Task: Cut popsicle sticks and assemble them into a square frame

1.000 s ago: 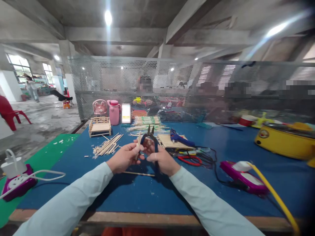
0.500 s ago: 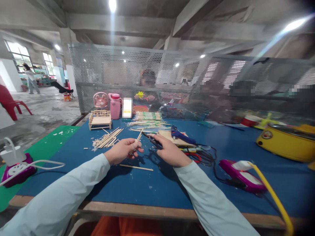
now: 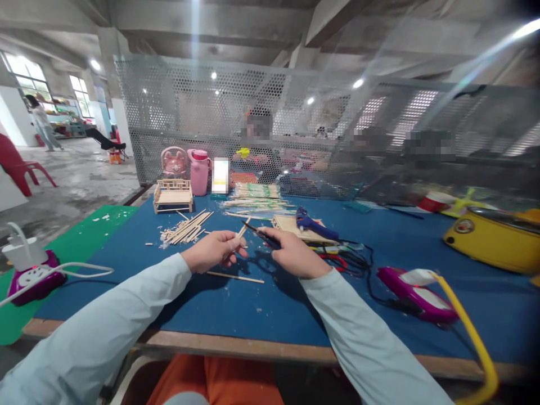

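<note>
Wooden: pinches thin sticks (image 3: 243,227), slanting up-right, in left hand (image 3: 216,250); grips dark pliers (image 3: 266,238) in right hand (image 3: 297,256), aimed up-left at stick tops, beyond near edge of worktop (image 3: 236,315).

From afar I saw tan sticks (image 3: 189,226), dark pliers (image 3: 265,237), light-blue sleeves (image 3: 122,312), a blue tabletop (image 3: 236,315) and a grey, hole-dotted screen (image 3: 202,112).

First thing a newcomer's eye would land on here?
Probably the centre: the left hand pinches thin sticks, and the right hand holds dark pliers, tips close to them. Next, the bulky yellow pot at far right. Then the pink jug at back left, near a small stick-built bench.
</note>
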A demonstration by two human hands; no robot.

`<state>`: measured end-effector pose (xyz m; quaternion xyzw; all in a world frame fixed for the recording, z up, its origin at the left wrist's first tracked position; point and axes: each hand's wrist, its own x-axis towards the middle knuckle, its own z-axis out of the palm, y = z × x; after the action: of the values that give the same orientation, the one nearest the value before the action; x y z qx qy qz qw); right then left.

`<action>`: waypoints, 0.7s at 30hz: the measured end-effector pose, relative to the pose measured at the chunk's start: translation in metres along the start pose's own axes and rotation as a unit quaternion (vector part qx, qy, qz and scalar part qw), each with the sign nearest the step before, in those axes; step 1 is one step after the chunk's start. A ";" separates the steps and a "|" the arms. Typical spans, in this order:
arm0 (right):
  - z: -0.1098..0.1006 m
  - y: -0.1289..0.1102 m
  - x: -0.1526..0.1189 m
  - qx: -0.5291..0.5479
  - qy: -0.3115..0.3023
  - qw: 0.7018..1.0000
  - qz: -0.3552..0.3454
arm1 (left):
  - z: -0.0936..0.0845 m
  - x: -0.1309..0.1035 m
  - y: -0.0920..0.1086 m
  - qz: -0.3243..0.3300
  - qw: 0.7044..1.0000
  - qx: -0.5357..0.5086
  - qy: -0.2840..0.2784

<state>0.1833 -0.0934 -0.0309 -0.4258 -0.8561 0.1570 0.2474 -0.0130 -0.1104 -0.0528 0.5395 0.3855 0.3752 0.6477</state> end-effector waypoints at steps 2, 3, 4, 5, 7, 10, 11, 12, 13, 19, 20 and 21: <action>0.003 -0.001 -0.001 -0.014 0.006 1.000 -0.002 | 0.000 0.001 -0.001 0.007 1.000 0.008 0.007; 0.006 -0.001 0.000 -0.026 0.014 1.000 -0.001 | 0.000 0.002 -0.002 0.012 1.000 0.014 0.013; 0.010 -0.002 0.000 -0.039 0.025 0.999 0.000 | -0.002 0.003 -0.003 0.018 0.999 0.020 0.020; 0.014 -0.002 0.001 -0.053 0.037 0.998 0.002 | -0.003 0.005 -0.003 0.021 0.999 0.024 0.028; 0.023 -0.003 0.005 -0.080 0.061 0.995 0.008 | -0.005 0.007 -0.003 0.023 0.998 0.033 0.046; 0.029 0.001 0.013 -0.142 0.114 0.983 0.022 | -0.003 0.005 0.000 0.032 0.996 0.041 0.075; 0.027 0.004 0.015 -0.171 0.140 0.975 0.038 | 0.001 0.003 0.000 0.029 0.996 0.044 0.067; 0.022 0.008 0.017 -0.200 0.170 0.963 0.060 | 0.005 0.001 0.000 0.022 0.998 0.045 0.048; 0.016 0.012 0.019 -0.227 0.205 0.947 0.092 | 0.009 -0.001 0.000 0.004 0.999 0.046 0.014; -0.014 0.025 0.016 -0.248 0.306 0.903 0.170 | 0.011 -0.002 0.007 -0.012 0.997 -0.054 0.059; -0.012 0.024 0.016 -0.243 0.302 0.908 0.158 | 0.007 -0.002 0.009 -0.015 0.995 -0.072 0.066; -0.009 0.023 0.017 -0.240 0.294 0.914 0.144 | 0.003 -0.002 0.011 -0.019 0.994 -0.086 0.062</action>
<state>0.1947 -0.0661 -0.0293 -0.6181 -0.6858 -0.1515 0.3531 -0.0117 -0.1120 -0.0410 0.4501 0.4016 0.4269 0.6737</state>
